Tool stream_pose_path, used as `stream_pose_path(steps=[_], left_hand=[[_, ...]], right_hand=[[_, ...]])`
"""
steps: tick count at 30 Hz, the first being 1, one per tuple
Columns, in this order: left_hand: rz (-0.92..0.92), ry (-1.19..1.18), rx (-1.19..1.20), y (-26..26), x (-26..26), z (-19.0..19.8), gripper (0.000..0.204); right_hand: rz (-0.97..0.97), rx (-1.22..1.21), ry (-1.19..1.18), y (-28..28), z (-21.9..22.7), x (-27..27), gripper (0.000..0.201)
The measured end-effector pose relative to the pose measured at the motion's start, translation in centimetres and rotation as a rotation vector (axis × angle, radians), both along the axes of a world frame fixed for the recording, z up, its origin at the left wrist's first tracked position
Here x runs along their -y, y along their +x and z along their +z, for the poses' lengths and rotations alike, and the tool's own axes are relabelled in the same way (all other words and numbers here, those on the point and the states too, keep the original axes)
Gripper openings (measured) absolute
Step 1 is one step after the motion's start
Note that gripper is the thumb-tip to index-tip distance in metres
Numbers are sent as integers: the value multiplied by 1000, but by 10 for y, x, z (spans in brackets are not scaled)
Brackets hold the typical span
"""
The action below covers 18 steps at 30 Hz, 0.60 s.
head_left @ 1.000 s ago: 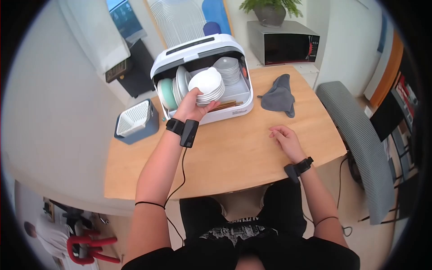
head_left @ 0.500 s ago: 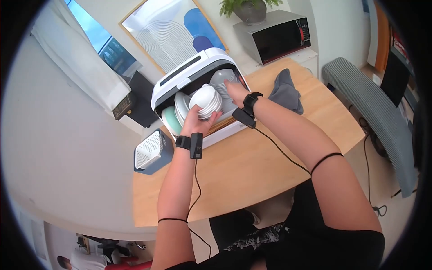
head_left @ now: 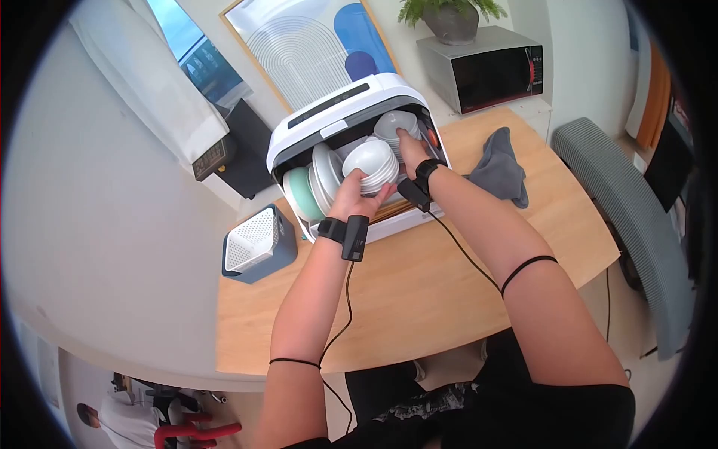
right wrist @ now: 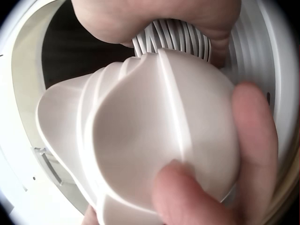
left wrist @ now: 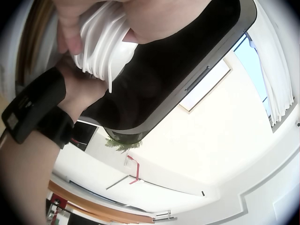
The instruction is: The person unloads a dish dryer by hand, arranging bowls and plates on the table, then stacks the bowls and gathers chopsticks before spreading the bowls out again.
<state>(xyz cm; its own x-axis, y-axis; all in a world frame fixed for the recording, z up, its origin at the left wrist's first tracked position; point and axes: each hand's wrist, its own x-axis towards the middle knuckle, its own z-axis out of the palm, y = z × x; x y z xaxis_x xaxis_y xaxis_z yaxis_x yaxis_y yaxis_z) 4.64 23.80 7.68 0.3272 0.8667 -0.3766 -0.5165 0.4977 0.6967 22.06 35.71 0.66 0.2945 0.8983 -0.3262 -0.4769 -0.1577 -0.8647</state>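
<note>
A white dish cabinet (head_left: 323, 105) stands with its front raised. In it, my left hand (head_left: 357, 200) grips a stack of white bowls (head_left: 372, 166), thumb on the near rim and fingers beneath; the left wrist view shows this hand (left wrist: 159, 16) close against the stacked rims (left wrist: 101, 44). Behind and to the right, my right hand (head_left: 413, 155) holds a stack of smaller bowls (head_left: 393, 123), thumb at the top bowl. In the right wrist view this hand (right wrist: 159, 16) curls round the thin, ridged stack (right wrist: 173, 37), beyond the large white bowls (right wrist: 136, 126).
White plates (head_left: 325, 172) and a mint-green plate (head_left: 301, 196) stand upright left of the bowls. Chopsticks lie at the cabinet's front edge. A blue-grey bin with a white basket (head_left: 253, 241) is left on the table; a grey cloth (head_left: 499, 168) lies right. A microwave (head_left: 490, 75) stands behind.
My right hand has moved from over the table's right part into the cabinet and taken hold of the smaller bowls. My left hand keeps its grip on the white bowls. The head view has shifted.
</note>
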Motion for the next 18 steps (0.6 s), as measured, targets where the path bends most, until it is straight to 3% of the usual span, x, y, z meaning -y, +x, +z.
stream_pose_path(steps=[7, 9, 10, 11, 14, 18], left_hand=[[-17, 80, 66, -7, 20, -3, 59], [-10, 97, 69, -11, 29, 6, 59], [-10, 115, 67, -14, 31, 9, 60], [-5, 120, 72, -18, 34, 12, 60], [-4, 115, 74, -27, 43, 17, 62], [-34, 168, 64, -36, 65, 22, 63]], right_hand=[[-46, 25, 75, -4, -2, 1, 114], [-8, -215, 106, -3, 10, 16, 112], [-39, -292, 143, -7, 27, 37, 98], [-33, -288, 147, -6, 29, 35, 98], [123, -230, 136, 9, 2, 3, 65], [263, -283, 136, 16, -4, -3, 64]])
